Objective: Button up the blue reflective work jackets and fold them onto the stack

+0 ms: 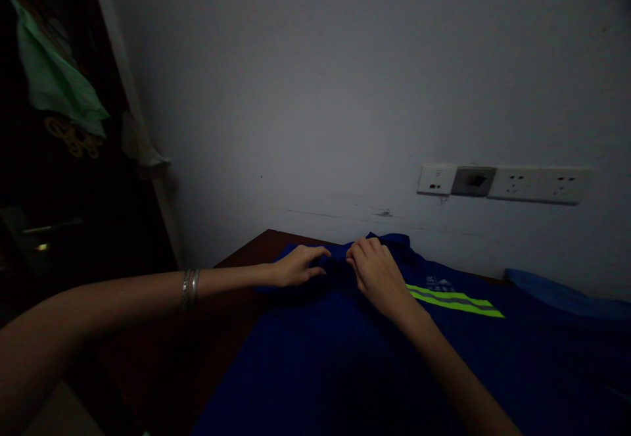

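A dark blue work shirt (pixel 305 344) with a yellow-green and grey reflective stripe (pixel 456 301) lies spread over a dark red-brown table. Near its collar, my right hand (pixel 377 275) has its fingers curled closed on the fabric. Just to the left is my left hand (pixel 298 266), with thumb and forefinger apart around a gap at the cloth's upper edge. Two silver bracelets circle the left wrist. Deep shadow hides the detail of the fabric between the hands.
Behind the table (pixel 259 245) rises a white wall (pixel 320 94) with a row of sockets and switches (pixel 513 184) at right. Lighter blue cloth (pixel 557 291) lies along the wall. At left stands a dark door (pixel 73 206) with a metal handle and a hanging green cloth (pixel 54 71).
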Available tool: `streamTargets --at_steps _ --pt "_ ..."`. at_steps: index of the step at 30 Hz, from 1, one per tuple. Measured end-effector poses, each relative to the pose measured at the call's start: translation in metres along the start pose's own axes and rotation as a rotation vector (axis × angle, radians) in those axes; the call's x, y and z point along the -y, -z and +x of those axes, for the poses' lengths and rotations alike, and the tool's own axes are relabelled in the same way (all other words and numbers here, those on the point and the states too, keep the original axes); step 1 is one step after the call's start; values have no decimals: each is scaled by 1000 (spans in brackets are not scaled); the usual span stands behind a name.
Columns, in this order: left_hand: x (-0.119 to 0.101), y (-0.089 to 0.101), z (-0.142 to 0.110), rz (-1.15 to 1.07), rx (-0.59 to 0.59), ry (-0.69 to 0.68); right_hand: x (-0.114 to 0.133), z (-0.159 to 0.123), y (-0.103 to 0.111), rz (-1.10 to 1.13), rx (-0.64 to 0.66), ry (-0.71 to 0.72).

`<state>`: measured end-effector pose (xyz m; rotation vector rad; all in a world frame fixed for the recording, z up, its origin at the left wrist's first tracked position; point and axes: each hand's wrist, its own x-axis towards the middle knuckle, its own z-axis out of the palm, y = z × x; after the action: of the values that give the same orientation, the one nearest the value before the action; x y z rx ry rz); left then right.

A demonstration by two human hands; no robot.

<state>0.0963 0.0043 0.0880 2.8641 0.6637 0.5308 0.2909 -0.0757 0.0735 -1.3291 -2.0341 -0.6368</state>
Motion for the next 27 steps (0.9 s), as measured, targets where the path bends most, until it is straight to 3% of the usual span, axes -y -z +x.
streamTargets --at_steps 5,14,19,24,27 --pt "-1 1 0 18 41 -48 4 1 9 -67 15 73" --pt "-8 10 4 -71 37 60 -12 -3 -4 515 23 -78" --pt "-11 9 3 -70 48 59 -13 -5 -10 542 46 -123" --pt "-21 7 2 -117 -23 -28 -9 -3 -9 595 51 -81" --pt "-23 6 3 -138 -71 -6 -8 -2 -6 679 49 -85"
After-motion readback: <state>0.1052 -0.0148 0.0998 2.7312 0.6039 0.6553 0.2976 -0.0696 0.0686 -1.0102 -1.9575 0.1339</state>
